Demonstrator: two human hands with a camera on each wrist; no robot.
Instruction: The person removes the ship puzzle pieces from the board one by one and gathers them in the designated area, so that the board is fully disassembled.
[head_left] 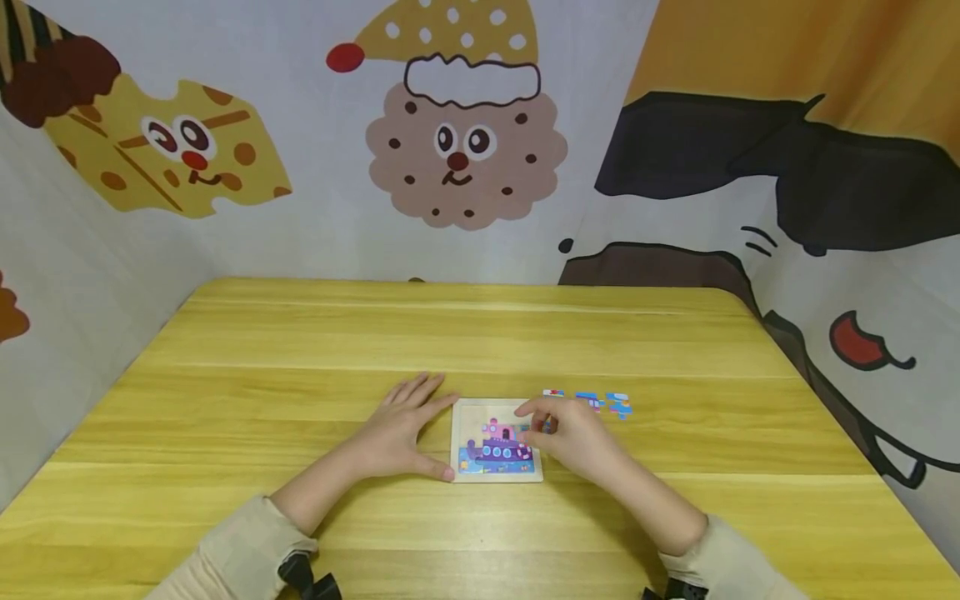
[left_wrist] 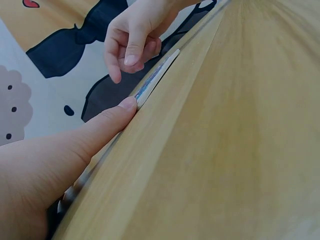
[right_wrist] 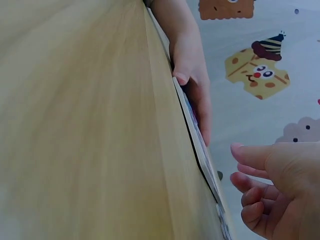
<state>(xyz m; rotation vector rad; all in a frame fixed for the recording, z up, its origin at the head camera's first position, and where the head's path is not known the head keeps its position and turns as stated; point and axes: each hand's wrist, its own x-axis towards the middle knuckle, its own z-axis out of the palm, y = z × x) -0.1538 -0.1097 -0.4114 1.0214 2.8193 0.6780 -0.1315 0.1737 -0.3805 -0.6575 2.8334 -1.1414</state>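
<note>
The right hand's (head_left: 573, 435) fingers are loosely bent and released; both wrist views show them raised above the puzzle board (head_left: 495, 478), a gap the head view hides. The left hand (head_left: 396, 435) is spread, thumb and forefinger touching the board's left corners. That puts the board at three o'clock from the left fingers, nine from the right. Only from the head can I make out its purple boat (head_left: 497, 451). Loose pieces (head_left: 619, 408) lie toward two o'clock on the worktop (head_left: 375, 542).

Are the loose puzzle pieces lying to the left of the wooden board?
No, the loose pieces lie on the table beyond the right edge of the wooden board in the head view.
</note>
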